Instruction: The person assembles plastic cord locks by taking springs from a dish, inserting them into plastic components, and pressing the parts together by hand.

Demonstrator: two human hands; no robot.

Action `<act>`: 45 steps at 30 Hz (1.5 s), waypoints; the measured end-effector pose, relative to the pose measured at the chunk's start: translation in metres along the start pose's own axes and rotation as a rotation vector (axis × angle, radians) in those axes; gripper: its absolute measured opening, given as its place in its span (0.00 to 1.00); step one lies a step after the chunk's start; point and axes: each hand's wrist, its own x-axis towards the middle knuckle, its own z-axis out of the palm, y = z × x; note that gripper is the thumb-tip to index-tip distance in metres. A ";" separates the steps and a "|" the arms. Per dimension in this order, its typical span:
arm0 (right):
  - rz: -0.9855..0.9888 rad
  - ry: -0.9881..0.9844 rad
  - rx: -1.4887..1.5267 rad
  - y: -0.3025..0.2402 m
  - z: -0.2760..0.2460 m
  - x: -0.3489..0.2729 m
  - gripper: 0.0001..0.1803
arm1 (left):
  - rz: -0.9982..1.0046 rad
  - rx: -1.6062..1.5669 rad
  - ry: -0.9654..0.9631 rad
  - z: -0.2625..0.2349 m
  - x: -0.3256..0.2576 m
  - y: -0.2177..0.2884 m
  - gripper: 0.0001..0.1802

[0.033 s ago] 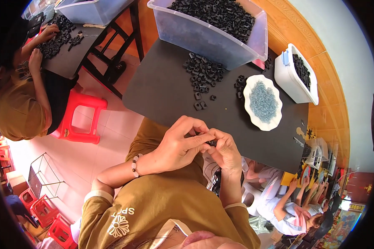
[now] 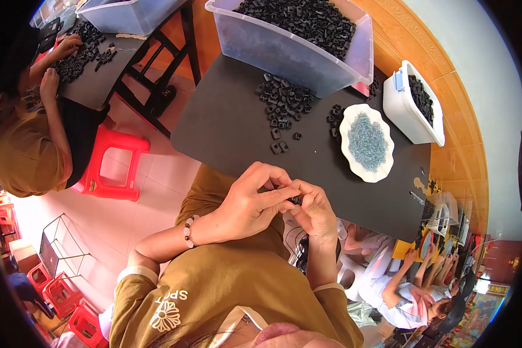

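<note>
Piece (image 2: 296,200), small, black, mostly hidden, sits clamped between left fingers (image 2: 277,198) and right fingers (image 2: 311,198).

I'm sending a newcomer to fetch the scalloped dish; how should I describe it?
Start at the dark table before the person, with a big translucent bin at its far end. Right of the bin stands a white tub; the dish sits between it and the right hand. Unlike both containers of black pieces, it has a wavy rim and holds pale blue bits.
</note>
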 end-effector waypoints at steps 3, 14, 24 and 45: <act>0.000 0.023 0.056 0.006 -0.002 -0.002 0.35 | 0.006 -0.007 -0.017 0.002 0.000 0.002 0.20; -0.015 0.016 0.061 0.000 0.011 -0.002 0.35 | -0.036 0.045 -0.006 -0.002 0.001 0.001 0.19; -0.135 0.276 -0.385 -0.010 0.011 -0.011 0.17 | -0.057 0.054 -0.009 0.003 0.001 -0.006 0.18; -0.492 0.758 -1.289 -0.157 -0.079 0.059 0.14 | -0.317 -0.137 -0.017 0.001 -0.011 -0.022 0.06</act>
